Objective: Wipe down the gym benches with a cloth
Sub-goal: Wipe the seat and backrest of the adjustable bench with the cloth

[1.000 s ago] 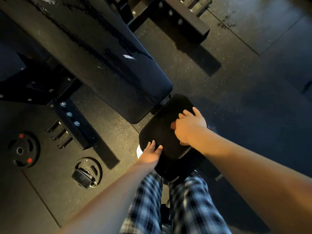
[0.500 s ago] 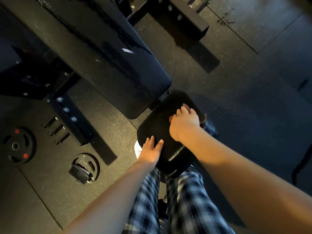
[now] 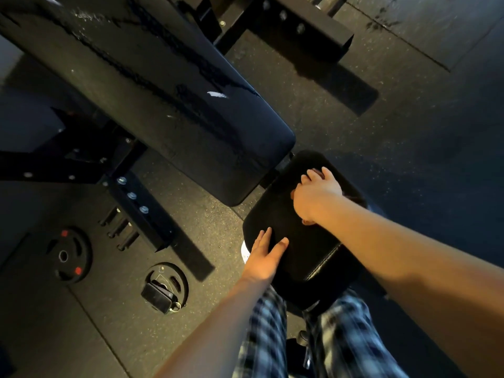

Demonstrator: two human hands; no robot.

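Right hand [image 3: 317, 197], fingers curled over a barely visible reddish cloth [image 3: 306, 221], is nearer the backrest pad [image 3: 163, 105] stretching toward 10 o'clock; left hand [image 3: 266, 257] lies flat on the seat pad [image 3: 308, 249].

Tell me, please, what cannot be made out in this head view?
Head view:
- Reddish cloth: nearly all hidden under the right hand.
- Long black padded backrest: cut off by top and left edges.
- Small dark object on the round weight plate: too dim to identify.
- Checked trousers: blurred.

One head-worn wide-angle view looks steeply down, close above the seat pad [image 3: 305, 249] and floor [image 3: 409, 126]
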